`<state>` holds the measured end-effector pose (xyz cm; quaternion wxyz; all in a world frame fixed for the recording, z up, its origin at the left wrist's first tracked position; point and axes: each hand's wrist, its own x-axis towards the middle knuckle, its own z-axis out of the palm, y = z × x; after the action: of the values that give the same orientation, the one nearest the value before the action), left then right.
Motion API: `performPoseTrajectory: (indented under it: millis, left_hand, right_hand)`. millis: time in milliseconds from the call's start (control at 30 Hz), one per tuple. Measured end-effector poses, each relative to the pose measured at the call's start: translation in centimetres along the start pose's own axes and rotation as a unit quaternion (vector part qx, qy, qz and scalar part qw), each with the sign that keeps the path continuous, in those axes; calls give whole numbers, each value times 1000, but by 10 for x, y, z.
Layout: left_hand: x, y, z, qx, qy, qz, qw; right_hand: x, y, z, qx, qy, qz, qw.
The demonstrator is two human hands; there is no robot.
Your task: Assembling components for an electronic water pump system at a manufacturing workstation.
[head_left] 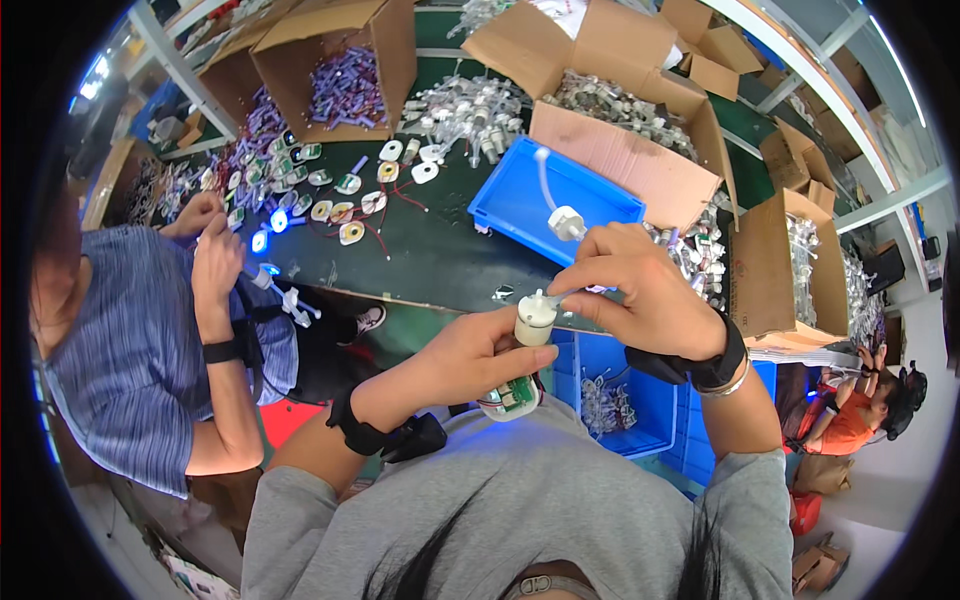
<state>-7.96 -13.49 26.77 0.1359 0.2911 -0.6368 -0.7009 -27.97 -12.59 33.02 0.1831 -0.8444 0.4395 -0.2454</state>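
Observation:
Upright in my left hand (455,358) is a small white cylindrical pump (535,322), gripped between thumb and fingers. Below that hand hangs a round white piece with a green circuit board (513,397). My right hand (640,285) is closed in a pinch at the pump's top, on the end of a thin clear tube (568,298). A white round fitting (566,222) with a translucent stem rises beside the right fingers. How it joins the tube is hidden by the hand.
A blue tray (500,195) lies on the dark green table (440,250) ahead. Behind it stands an open carton (620,150) of parts. Wired round pieces (350,232) lie left of the tray. A co-worker (150,340) sits at left. Below the table edge is a blue bin (655,440).

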Motion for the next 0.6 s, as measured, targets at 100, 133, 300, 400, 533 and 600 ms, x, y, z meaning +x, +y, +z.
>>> performPoseTrajectory:
  millis: [100, 133, 300, 400, 533, 600]
  left_hand:
    - [-12, -3, -4, 15, 10, -6, 1000]
    - [-16, -1, -5, 50, 10, -7, 999]
    - [-25, 1, -9, 129, 11, -29, 991]
    - [-27, 4, -12, 148, 3, -36, 988]
    - [-26, 6, -16, 166, -10, -31, 985]
    - [-25, 10, -18, 173, -38, -45, 983]
  right_hand:
    - [7, -5, 10, 30, 12, -22, 999]
    - [8, -7, 12, 33, 9, -24, 999]
    - [11, -13, 18, 36, -7, -28, 999]
    - [13, -11, 19, 48, -27, -32, 998]
    - [15, -8, 18, 37, -54, -38, 997]
    - [17, -7, 15, 24, -75, -82, 993]
